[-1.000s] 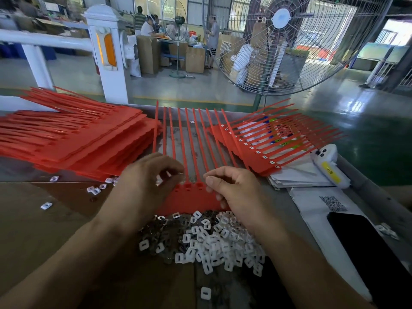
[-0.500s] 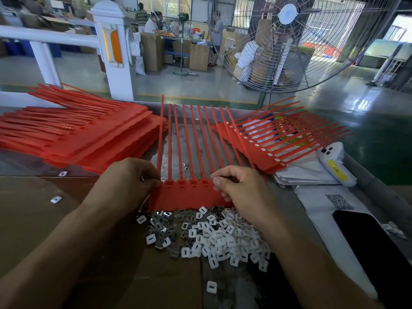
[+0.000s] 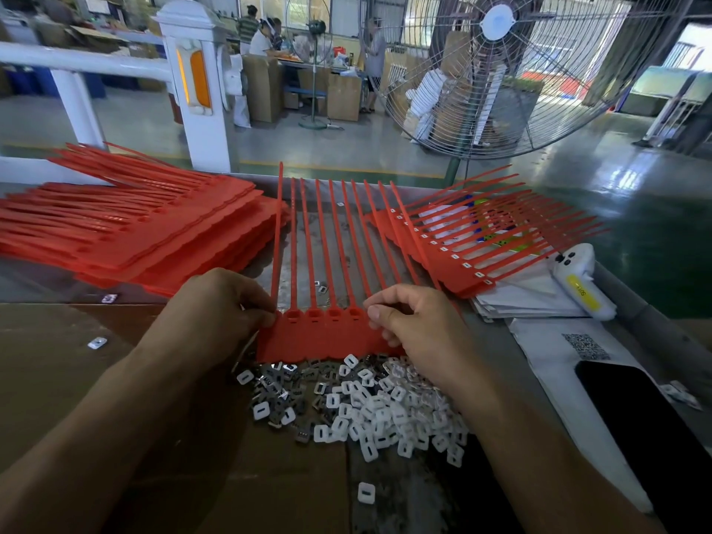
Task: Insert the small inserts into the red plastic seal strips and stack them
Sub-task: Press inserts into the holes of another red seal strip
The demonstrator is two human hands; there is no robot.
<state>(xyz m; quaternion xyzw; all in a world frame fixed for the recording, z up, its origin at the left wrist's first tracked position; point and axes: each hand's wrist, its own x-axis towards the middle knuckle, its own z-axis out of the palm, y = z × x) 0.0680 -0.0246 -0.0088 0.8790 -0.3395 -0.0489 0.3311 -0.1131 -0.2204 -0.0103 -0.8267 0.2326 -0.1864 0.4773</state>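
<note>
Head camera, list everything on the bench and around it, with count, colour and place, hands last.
seal strip sheet: one, red, centre, tails pointing away
blank stack: one pile, red, left
finished stack: one pile, red with white inserts, right
loose inserts: many, white and grey, near heap
phone: one, black, right edge
handheld device: one, white, yellow label, right
fan: one, metal, behind bench
left hand: grips sheet's left edge
right hand: fingers curled over sheet's right part

Bright daylight enters from openings at the far right, leaving glare on the wet-looking floor [image 3: 601,179]. The near table [image 3: 115,379] is dimmer, with soft shadows. Wide-angle bending curves the edges; the background is slightly soft
</note>
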